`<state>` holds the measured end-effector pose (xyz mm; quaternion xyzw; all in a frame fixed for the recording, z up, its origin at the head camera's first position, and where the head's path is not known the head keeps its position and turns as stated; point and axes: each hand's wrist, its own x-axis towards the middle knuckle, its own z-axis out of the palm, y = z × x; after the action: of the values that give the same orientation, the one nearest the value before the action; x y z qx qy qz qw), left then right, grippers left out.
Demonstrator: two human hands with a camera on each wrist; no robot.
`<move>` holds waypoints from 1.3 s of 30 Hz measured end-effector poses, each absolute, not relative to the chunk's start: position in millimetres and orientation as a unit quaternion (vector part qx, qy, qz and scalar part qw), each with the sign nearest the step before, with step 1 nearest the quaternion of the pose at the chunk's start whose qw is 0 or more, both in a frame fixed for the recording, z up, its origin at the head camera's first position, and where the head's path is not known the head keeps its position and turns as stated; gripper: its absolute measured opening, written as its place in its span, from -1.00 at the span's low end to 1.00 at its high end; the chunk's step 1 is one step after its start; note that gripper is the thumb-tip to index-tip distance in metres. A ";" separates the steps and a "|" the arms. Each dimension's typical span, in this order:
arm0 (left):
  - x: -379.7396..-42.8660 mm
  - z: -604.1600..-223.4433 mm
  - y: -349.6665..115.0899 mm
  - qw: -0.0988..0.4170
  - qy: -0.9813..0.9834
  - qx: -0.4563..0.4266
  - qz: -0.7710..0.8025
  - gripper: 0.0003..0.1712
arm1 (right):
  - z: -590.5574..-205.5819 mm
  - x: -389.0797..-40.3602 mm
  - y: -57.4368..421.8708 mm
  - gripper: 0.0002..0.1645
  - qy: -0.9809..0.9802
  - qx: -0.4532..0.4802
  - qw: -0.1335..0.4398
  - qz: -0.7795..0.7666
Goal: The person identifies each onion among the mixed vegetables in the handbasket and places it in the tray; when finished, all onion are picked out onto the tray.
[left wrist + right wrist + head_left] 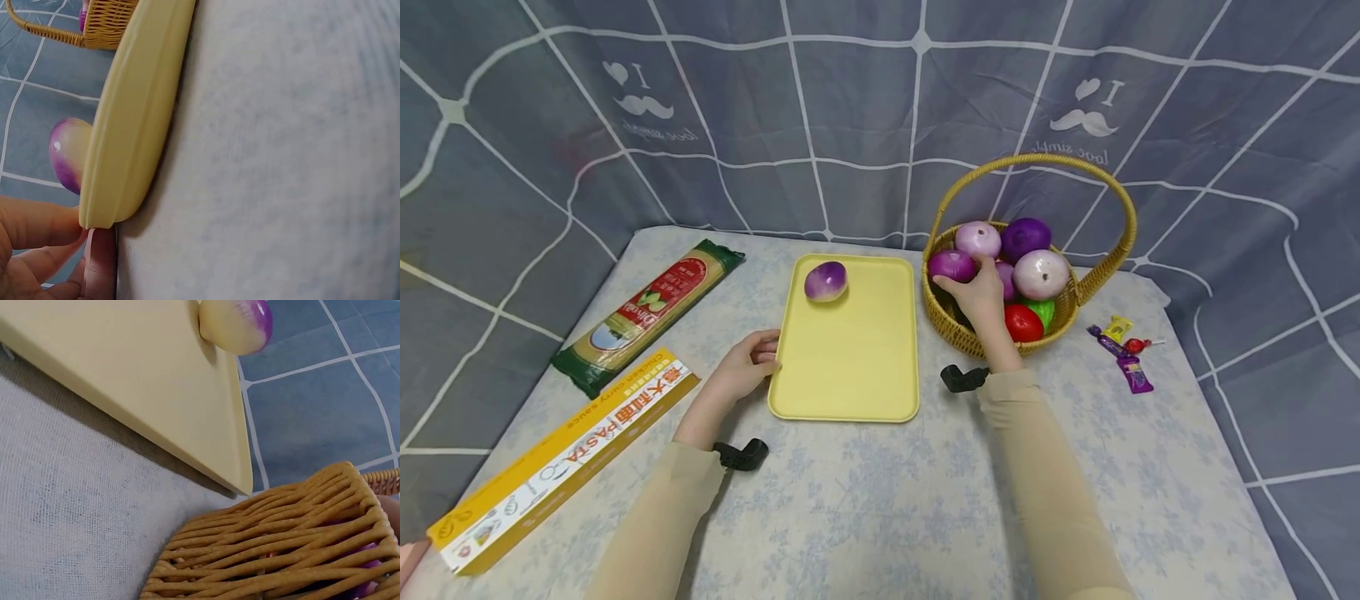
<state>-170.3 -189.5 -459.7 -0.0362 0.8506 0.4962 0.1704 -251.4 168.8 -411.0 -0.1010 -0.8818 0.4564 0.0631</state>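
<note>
My left hand (741, 367) holds the left edge of a yellow rectangular tray (850, 358); in the left wrist view its fingers meet the rim from both sides. On the tray's far left part lies a purple-and-cream, turnip-like vegetable (826, 282). My right hand (979, 298) reaches into a wicker basket (951, 327), thumb and fingers around a purple onion (952, 266). Around it in the basket sit pale onions (1041, 275), a dark purple onion (1027, 239), a red tomato-like vegetable (1023, 323) and something green (1042, 311). The right wrist view mostly hides this grip behind the wicker.
A tall handle (1037, 158) arches over the basket. Small wrapped candies (1134, 374) and a lollipop (1137, 345) lie to its right. At left are a green-ended pasta packet (651, 312) and a long yellow-and-white pasta box (565, 458). A grey curtain (865, 108) hangs behind the table.
</note>
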 end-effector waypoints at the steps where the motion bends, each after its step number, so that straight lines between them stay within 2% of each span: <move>1: -170.3 -459.6 -189.5 0.169 0.851 -0.037 0.496 -0.35 | -411.7 -252.0 168.7 0.02 -0.882 -0.102 0.065 0.455; 10: -170.7 -460.0 -188.9 0.170 0.850 -0.043 0.496 -0.36 | -410.2 -246.4 171.1 0.00 -0.879 -0.105 0.073 0.459; 20: -170.8 -458.8 -188.1 0.168 0.852 -0.046 0.494 -0.35 | -385.9 -225.9 161.8 -0.04 -0.839 -0.093 0.089 0.529; 29: -168.8 -458.5 -188.1 0.164 0.853 -0.043 0.493 -0.36 | -383.0 -213.1 131.7 -0.07 -0.819 -0.028 0.106 0.563; 39: -168.3 -461.1 -188.0 0.161 0.852 -0.046 0.495 -0.36 | -399.0 -213.8 88.2 -0.04 -0.809 0.015 0.071 0.583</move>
<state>-168.3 -188.0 -461.1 -0.0460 0.8523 0.4954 0.1615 -213.8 88.2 -399.0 0.0154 -0.8093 0.5829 0.0711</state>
